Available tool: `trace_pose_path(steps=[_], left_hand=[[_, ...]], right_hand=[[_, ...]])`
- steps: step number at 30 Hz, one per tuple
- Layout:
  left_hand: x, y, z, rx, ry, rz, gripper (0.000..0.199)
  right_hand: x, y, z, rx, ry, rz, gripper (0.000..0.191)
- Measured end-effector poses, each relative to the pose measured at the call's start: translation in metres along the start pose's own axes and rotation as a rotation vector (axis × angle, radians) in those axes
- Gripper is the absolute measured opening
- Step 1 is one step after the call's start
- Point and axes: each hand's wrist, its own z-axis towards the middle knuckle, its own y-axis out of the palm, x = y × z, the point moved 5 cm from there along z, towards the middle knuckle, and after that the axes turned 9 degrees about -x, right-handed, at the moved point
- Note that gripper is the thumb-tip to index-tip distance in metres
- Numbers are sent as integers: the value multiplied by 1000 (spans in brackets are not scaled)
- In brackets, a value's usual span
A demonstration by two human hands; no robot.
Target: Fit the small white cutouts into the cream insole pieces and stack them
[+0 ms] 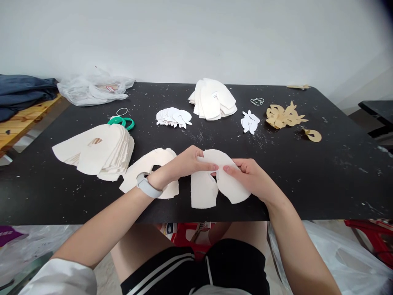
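Note:
Near the front edge of the black table, my left hand [193, 162] and my right hand [245, 174] hold one cream arch-shaped fabric piece [231, 184] between them. Both thumbs press on its upper middle, on either side of the small slot; the fingers are mostly hidden behind it. Another cream arch-shaped piece [170, 190] lies flat under my left wrist, which wears a pale band. A thick fanned stack of cream pieces [101, 153] rests to the left. Farther back is a second cream stack [215, 100].
Small white cutouts [173, 117] and more white ones [250, 123] lie mid-table. Tan cutouts [284, 116] sit at the right, near rubber bands [257, 101]. Green tape rings [129, 123] are behind the left stack. A plastic bag [95, 90] lies back left.

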Motion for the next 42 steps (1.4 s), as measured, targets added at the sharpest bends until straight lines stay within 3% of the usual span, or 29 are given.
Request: trace_pose_path(steps=[11, 30, 34, 39, 42], left_hand=[[4, -4, -1, 88, 47, -111, 21], [21, -8, -10, 139, 96, 41, 26], [17, -13, -8, 181, 137, -115, 29], [13, -7, -4, 22, 154, -357, 46], [12, -3, -4, 66, 150, -359, 51]], right_hand=[[5, -2, 0, 36, 87, -22, 40], [6, 1, 0, 18, 88, 67, 35], [4, -1, 1, 86, 32, 120, 39], [3, -11, -1, 276, -61, 150, 40], [2, -14, -1, 317, -104, 152, 39]])
